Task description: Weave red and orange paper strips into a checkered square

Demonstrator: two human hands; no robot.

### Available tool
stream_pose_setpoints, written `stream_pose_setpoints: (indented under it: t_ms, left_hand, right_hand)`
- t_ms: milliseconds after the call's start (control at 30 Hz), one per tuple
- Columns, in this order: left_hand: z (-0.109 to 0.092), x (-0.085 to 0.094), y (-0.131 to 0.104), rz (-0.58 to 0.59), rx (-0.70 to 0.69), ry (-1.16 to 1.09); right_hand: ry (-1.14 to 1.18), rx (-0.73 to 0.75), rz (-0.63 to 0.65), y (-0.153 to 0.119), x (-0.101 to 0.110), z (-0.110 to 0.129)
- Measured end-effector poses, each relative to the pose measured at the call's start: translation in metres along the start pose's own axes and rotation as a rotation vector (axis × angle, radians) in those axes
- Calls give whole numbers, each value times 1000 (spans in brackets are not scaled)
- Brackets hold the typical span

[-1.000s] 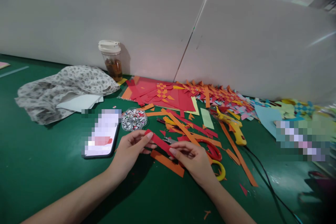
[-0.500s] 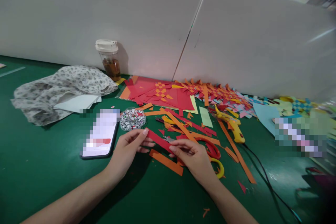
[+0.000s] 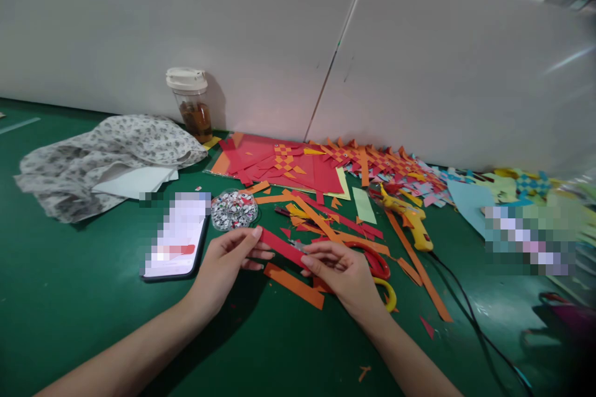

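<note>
A red paper strip (image 3: 282,247) is stretched between my two hands, above the green table. My left hand (image 3: 231,258) pinches its upper left end between thumb and fingers. At the lower right end, my right hand (image 3: 341,270) grips the strip the same way. Just below it an orange strip (image 3: 294,286) lies flat on the table. Red-handled scissors (image 3: 378,259) lie partly behind my right hand, and a yellow handle loop (image 3: 390,295) shows beside its wrist.
A phone (image 3: 179,236) and a round container of googly eyes (image 3: 234,209) lie left of centre. A cup (image 3: 193,105) and patterned cloth (image 3: 102,155) stand behind. The yellow glue gun (image 3: 412,220) trails a cable at right. Red sheets (image 3: 321,170) lie at the back.
The view has shifted very slightly. Both hands keep their hold on the red strip, which has barely moved.
</note>
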State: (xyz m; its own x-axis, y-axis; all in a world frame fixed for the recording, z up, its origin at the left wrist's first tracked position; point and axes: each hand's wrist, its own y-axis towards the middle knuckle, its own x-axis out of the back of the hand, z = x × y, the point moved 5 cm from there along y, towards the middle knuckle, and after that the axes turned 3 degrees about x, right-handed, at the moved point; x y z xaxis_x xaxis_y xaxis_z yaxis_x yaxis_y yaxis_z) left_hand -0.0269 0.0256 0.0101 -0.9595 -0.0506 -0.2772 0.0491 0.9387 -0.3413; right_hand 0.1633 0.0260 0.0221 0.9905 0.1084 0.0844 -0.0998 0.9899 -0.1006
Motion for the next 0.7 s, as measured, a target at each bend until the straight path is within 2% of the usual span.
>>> stream_pose_setpoints:
  t_ms: [400, 700]
  left_hand:
    - [1, 1, 1, -12, 13, -51]
    - [0, 1, 0, -15, 5, -64]
  right_hand:
    - [71, 90, -3, -2, 3, -1]
    - [104, 105, -10, -1, 3, 0]
